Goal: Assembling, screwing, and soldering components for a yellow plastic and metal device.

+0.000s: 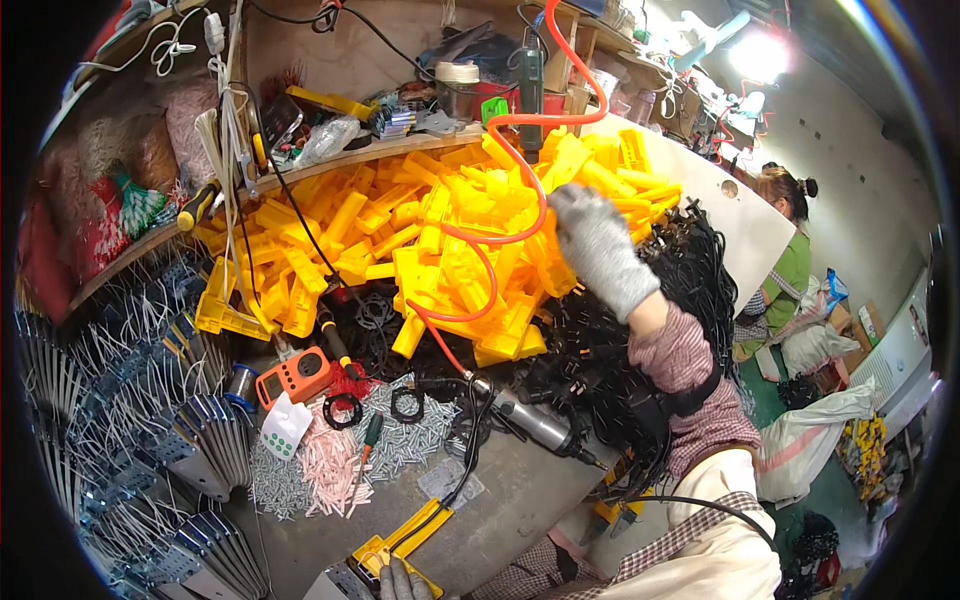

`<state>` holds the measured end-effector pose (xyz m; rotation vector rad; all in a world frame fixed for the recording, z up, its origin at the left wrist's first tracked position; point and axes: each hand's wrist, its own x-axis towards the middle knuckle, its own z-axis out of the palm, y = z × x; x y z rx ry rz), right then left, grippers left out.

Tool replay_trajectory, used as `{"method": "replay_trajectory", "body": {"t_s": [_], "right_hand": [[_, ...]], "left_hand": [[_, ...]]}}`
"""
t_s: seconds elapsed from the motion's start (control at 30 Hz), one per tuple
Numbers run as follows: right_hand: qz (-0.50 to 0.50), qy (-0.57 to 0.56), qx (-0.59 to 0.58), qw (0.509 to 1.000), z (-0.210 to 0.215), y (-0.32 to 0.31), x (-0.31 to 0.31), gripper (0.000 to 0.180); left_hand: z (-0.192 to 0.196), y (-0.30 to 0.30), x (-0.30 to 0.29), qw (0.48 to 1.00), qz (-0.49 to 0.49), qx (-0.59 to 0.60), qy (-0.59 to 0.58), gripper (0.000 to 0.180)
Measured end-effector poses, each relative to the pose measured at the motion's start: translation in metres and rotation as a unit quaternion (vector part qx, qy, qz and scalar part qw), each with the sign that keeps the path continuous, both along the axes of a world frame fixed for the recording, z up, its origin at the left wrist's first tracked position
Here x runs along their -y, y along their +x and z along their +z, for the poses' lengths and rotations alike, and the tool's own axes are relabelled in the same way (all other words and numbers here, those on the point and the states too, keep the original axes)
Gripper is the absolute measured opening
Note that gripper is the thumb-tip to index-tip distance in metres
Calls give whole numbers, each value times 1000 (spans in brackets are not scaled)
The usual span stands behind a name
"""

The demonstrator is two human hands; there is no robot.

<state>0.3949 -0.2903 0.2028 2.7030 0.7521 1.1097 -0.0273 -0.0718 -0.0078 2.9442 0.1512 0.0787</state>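
Observation:
My left hand (402, 580), in a grey glove, is at the lower edge with its fingers over a yellow plastic housing (415, 527), holding it. A black cable runs up from this housing. My right hand (603, 250), gloved in grey too, reaches to the right side of a big heap of yellow plastic housings (440, 215). Its fingers bend down against the heap, and their tips are hidden, so I cannot tell whether they grip a piece. Just below that hand lies a thick bundle of black cables with plugs (610, 370).
A grey power screwdriver (535, 425) lies on the bench, joined to a coiled red air hose (490, 240). Another driver (530, 90) hangs above the heap. Left are screws (410, 430), pink pieces (335, 460), an orange meter (295, 377) and wired metal parts (205, 440). A co-worker (785, 260) sits far right.

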Motion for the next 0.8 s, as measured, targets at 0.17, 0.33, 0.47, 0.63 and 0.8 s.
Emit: {"method": "replay_trajectory", "body": {"t_s": [0.17, 0.33, 0.47, 0.63, 0.8], "right_hand": [[-219, 14, 88, 972, 24, 107, 72, 27], [-162, 14, 129, 978, 5, 186, 71, 20], [-149, 12, 142, 978, 25, 200, 150, 24], [141, 385, 0, 912, 23, 79, 165, 30], [306, 542, -329, 710, -119, -140, 10, 33]], "left_hand": [[-2, 7, 8, 1000, -14, -1, -6, 71], [-21, -5, -1, 998, -4, 61, 19, 71], [-6, 2, 0, 998, -23, 26, -53, 66], [-7, -6, -7, 999, -13, 36, -21, 58], [-14, -1, -4, 999, -21, 42, -11, 65]]}}
